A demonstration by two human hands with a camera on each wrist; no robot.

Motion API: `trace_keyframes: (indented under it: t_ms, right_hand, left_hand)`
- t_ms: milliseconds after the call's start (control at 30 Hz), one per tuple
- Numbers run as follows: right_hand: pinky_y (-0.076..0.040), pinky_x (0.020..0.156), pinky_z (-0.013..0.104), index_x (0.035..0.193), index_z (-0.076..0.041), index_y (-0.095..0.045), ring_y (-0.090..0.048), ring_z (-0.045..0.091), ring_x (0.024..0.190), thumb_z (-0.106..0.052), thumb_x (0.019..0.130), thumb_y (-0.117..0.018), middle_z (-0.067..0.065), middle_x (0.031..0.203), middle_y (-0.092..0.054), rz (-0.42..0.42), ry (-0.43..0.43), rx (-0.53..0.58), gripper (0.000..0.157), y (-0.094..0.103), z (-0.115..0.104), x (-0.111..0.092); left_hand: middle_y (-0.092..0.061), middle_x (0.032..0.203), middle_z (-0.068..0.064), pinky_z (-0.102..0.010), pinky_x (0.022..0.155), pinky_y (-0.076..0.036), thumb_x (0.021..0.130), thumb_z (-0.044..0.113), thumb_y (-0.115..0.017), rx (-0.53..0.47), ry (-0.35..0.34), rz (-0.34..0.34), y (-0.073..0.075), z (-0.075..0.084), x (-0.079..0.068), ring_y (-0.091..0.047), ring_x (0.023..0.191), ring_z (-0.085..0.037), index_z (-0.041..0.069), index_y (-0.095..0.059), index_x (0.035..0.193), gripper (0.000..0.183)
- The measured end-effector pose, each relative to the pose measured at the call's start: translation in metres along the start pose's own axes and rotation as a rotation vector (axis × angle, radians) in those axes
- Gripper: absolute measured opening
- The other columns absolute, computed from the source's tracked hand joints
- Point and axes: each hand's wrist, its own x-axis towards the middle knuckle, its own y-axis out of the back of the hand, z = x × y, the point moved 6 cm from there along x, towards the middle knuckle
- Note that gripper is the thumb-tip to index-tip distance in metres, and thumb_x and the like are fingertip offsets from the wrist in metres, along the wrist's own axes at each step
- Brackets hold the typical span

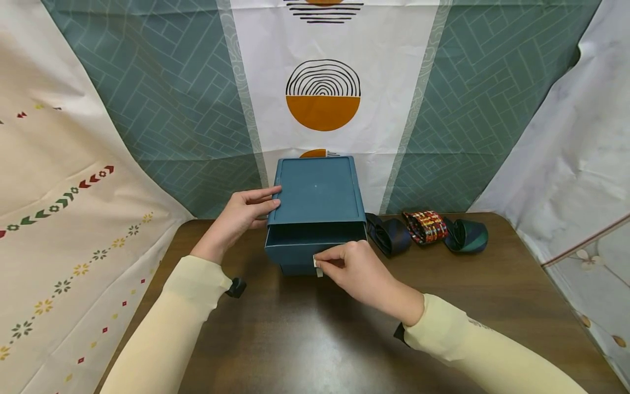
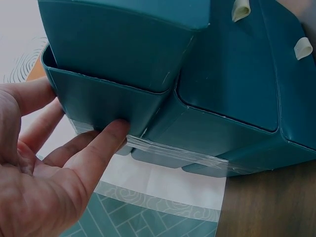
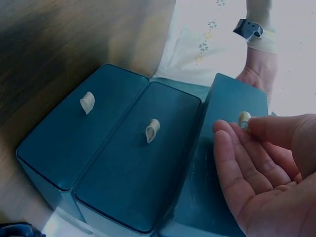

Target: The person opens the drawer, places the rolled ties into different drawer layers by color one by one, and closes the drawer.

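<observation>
A teal-blue drawer box (image 1: 317, 189) stands on the table, its top drawer (image 1: 290, 254) pulled partway out. Inside the drawer, the visible part is a dark gap under the box's top. My right hand (image 1: 361, 273) pinches the small cream pull tab (image 3: 244, 118) on that drawer's front between thumb and fingers. Two lower drawers, seen in the right wrist view, carry the same kind of loop, a middle tab (image 3: 152, 131) and a bottom tab (image 3: 87, 102). With fingers spread, my left hand (image 1: 241, 210) rests against the box's left side, fingertips near its upper edge.
To the right of the box lie rolled neckties: a dark one (image 1: 394, 236), a red-and-yellow patterned one (image 1: 428, 227) and a green-and-navy one (image 1: 466, 236). A patterned cloth (image 1: 322, 44) hangs behind the brown wooden table (image 1: 295, 339). Clear tape (image 2: 182, 154) runs along the box's side.
</observation>
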Motion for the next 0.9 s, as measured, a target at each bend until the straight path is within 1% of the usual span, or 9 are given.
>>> trace_keyframes:
  t_ms: [167, 400, 633, 767, 900]
  right_hand:
    - [-0.051, 0.059, 0.014, 0.101, -0.016, -0.075, -0.064, -0.006, 0.074, -0.019, 0.086, -0.068, -0.005, 0.093, -0.073, -0.013, 0.001, -0.009, 0.017, 0.000, -0.003, -0.002]
    - [-0.051, 0.059, 0.014, 0.100, -0.015, -0.075, -0.063, -0.007, 0.072, -0.020, 0.087, -0.067, -0.007, 0.090, -0.073, -0.030, 0.015, -0.033, 0.016, -0.001, -0.005, -0.003]
    - [-0.049, 0.054, 0.016, 0.097, -0.016, -0.076, -0.061, -0.007, 0.067, -0.019, 0.087, -0.067, -0.007, 0.088, -0.073, -0.042, 0.013, -0.062, 0.014, 0.000, -0.010, -0.006]
    - [-0.048, 0.054, 0.015, 0.096, -0.017, -0.076, -0.061, -0.007, 0.070, -0.021, 0.087, -0.067, -0.008, 0.090, -0.073, -0.045, 0.012, -0.088, 0.014, 0.000, -0.013, -0.008]
    - [-0.048, 0.054, 0.014, 0.098, -0.018, -0.076, -0.062, -0.007, 0.070, -0.021, 0.088, -0.066, -0.008, 0.094, -0.073, -0.060, 0.008, -0.100, 0.015, -0.001, -0.015, -0.010]
  left_hand:
    - [-0.049, 0.138, -0.001, -0.042, 0.091, -0.051, 0.085, 0.040, -0.067, -0.001, -0.010, 0.025, 0.004, -0.014, 0.010, -0.063, 0.107, -0.014, 0.031, -0.054, 0.132, 0.050]
    - [-0.050, 0.136, 0.001, -0.045, 0.093, -0.049, 0.084, 0.039, -0.068, -0.014, -0.007, 0.032, 0.005, -0.016, 0.011, -0.063, 0.108, -0.015, 0.031, -0.056, 0.130, 0.048]
    - [-0.049, 0.137, 0.000, -0.042, 0.091, -0.051, 0.085, 0.038, -0.067, -0.005, -0.012, 0.029, 0.004, -0.016, 0.011, -0.063, 0.108, -0.015, 0.031, -0.055, 0.131, 0.048]
    - [-0.047, 0.140, -0.003, -0.042, 0.092, -0.051, 0.086, 0.038, -0.066, -0.003, -0.020, 0.018, 0.004, -0.015, 0.011, -0.063, 0.108, -0.016, 0.030, -0.054, 0.133, 0.049]
    - [-0.049, 0.138, -0.002, -0.042, 0.092, -0.051, 0.085, 0.038, -0.067, -0.009, -0.016, 0.023, 0.004, -0.015, 0.011, -0.064, 0.107, -0.016, 0.030, -0.054, 0.132, 0.049]
